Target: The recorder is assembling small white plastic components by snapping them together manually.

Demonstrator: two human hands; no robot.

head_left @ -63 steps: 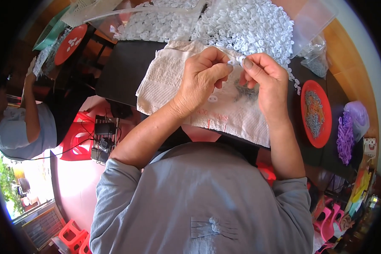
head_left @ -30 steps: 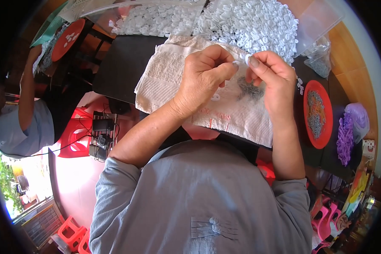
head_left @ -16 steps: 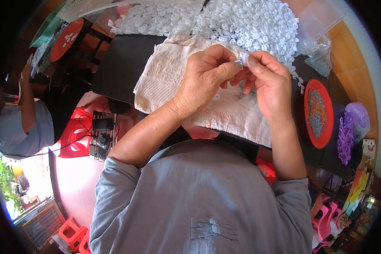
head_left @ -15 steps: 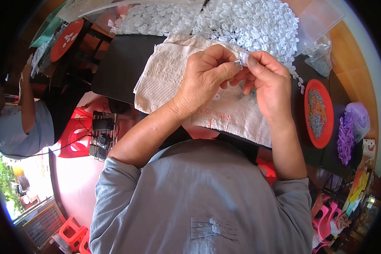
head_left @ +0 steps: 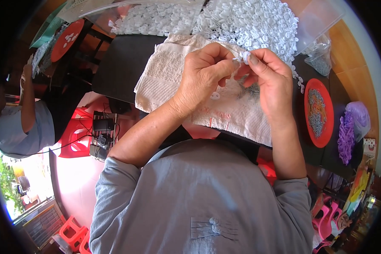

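Observation:
Above a cream towel (head_left: 165, 72) my two hands meet, fingertips almost touching. My right hand (head_left: 274, 78) pinches a small white plastic piece (head_left: 245, 56) between thumb and fingers. Thumb and forefinger of my left hand (head_left: 205, 74) close on another small white bit at its edge; whether the two are joined cannot be made out. Beneath the hands, a loose white oval piece (head_left: 215, 95) lies on the towel, and a patch of small grey metal parts (head_left: 253, 89) shows partly behind my right hand.
Beyond the towel spreads a large heap of white oval pieces (head_left: 249, 23) against a transparent tray. To the right stand a red plate (head_left: 307, 127) of grey metal parts, a bag (head_left: 321, 59), and purple strands (head_left: 345, 139). Another person's arm (head_left: 27, 101) is at far left.
Both hands have shifted slightly upward, still pinching. More of the grey metal parts and the loose white piece on the towel now shows.

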